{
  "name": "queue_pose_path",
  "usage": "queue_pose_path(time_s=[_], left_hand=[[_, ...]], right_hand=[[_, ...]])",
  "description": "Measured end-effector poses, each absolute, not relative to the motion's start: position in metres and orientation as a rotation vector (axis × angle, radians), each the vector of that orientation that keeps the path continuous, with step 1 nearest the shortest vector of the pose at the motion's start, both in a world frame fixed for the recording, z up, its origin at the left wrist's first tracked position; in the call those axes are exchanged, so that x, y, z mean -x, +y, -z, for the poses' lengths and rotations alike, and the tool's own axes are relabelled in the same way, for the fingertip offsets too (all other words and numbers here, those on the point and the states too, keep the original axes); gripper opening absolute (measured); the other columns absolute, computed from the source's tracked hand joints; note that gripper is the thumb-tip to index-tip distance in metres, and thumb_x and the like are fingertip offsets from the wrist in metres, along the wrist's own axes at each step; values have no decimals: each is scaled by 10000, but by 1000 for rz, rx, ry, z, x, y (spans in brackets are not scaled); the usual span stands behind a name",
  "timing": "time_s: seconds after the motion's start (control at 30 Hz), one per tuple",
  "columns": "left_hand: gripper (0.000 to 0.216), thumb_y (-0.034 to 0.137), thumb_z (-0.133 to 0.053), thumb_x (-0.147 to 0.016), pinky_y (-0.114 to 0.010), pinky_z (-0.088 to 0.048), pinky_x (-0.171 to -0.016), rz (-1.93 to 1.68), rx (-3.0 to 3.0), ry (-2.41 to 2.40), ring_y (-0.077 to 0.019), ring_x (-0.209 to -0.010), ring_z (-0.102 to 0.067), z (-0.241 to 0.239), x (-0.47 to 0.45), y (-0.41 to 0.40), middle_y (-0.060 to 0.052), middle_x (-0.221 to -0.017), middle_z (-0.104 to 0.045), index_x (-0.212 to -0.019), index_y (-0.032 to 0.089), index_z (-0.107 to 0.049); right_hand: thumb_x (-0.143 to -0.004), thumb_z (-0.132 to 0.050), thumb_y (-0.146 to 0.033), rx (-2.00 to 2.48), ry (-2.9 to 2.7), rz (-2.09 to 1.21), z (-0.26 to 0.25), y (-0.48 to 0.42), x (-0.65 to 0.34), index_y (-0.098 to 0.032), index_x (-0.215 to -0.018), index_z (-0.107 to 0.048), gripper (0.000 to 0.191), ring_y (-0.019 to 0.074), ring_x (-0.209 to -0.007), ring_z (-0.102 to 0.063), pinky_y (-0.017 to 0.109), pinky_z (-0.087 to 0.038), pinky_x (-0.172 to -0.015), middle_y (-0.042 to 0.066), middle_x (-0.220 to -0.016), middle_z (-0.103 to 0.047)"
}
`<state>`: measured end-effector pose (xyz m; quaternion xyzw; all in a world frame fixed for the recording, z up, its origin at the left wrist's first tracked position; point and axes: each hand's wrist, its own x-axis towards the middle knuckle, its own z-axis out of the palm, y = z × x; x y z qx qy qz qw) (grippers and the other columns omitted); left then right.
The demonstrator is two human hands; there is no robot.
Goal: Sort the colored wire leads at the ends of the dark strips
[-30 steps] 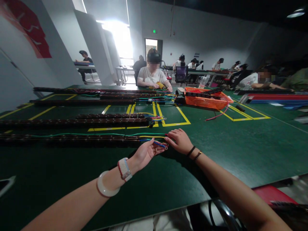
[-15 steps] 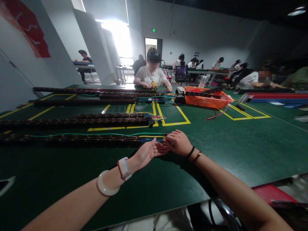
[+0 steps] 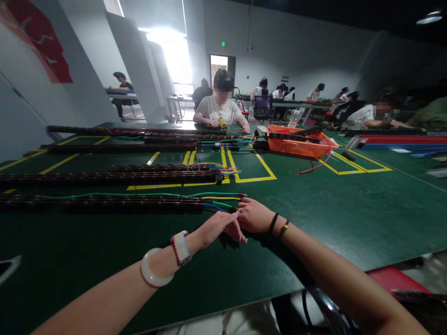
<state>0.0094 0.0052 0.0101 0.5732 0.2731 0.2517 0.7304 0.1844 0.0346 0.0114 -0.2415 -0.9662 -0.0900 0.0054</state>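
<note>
Left hand: palm down and low over the table, pointing across to the right hand.
Left fingers: stretched out and pressed side by side, tips dipping toward the table; nothing shows between them, and the thumb is hidden.
Right hand: knuckles up, just beyond the left fingertips and touching them.
Right fingers: curled inward at the wire ends; whether they pinch a wire cannot be told.
Wires: red, yellow, green and blue, fanning out of the strip's end. The green and blue ends reach the spot where the fingers of both hands meet; the red and yellow lie just beyond the right fingers.
Strip: long and dark, flat on the table, running away to the left of the fingers.
Second strip: parallel, farther out from the fingers, with its own bundle of coloured wires.
Tape: yellow lines on the table beyond the right fingers.
Basket: orange, well beyond the right fingers and to their right.
Wrists: white bangle and watch on the left.
Person: seated at the far edge, facing this way.
</note>
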Motion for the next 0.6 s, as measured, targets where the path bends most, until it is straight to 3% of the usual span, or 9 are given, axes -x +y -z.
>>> queue_pose_path(time_s=[0.6], left_hand=[[513, 509, -428, -847, -297, -489, -690, -535, -1290, 605, -205, -693, -666, -10, -11, 5, -123, -694, -705, -578, 121, -630]], right_hand=[[-883, -442, -361, 755, -2830, 237, -15, 42, -201, -193, -682, -596, 304, 140, -653, -506, 296, -289, -706, 22, -641, -622]])
